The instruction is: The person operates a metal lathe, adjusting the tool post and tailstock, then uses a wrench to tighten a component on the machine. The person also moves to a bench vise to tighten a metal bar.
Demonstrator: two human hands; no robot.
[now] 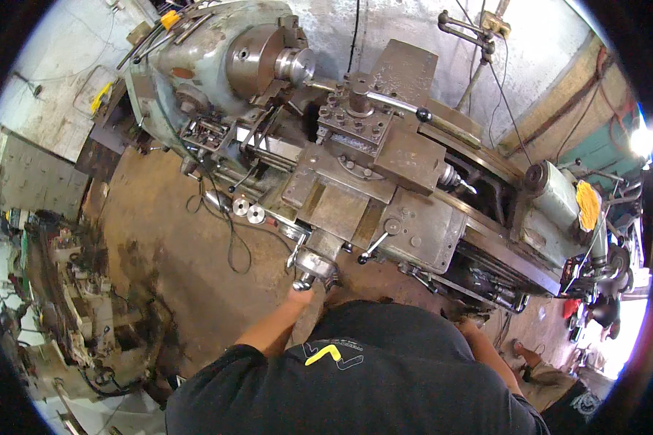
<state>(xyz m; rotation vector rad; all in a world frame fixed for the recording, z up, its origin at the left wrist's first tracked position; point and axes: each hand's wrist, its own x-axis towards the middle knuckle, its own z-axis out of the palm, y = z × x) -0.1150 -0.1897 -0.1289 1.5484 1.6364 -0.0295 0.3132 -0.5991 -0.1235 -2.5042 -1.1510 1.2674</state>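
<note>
A large metal lathe fills the middle. My left hand (302,296) is at the cross-slide handwheel (316,265) on the carriage's front and appears closed on it; the wheel hides most of the fingers. Low by the carriage's right front, beside my dark shirt, is my right hand (468,328), its fingers hidden. The chuck (255,61) at the upper left holds a shiny round metal workpiece (295,67). Facing it is the tool post (358,98), whose long lever (392,101) ends in a black knob. Metal chips lie on the slide below the post.
The tailstock (555,210) stands at the right with a yellow cloth (588,205) on it. Two round metal pieces (247,209) sit by the bed's front left. A cable (241,250) loops over the floor. Another machine (87,312) is at left. Another person (559,384) is at lower right.
</note>
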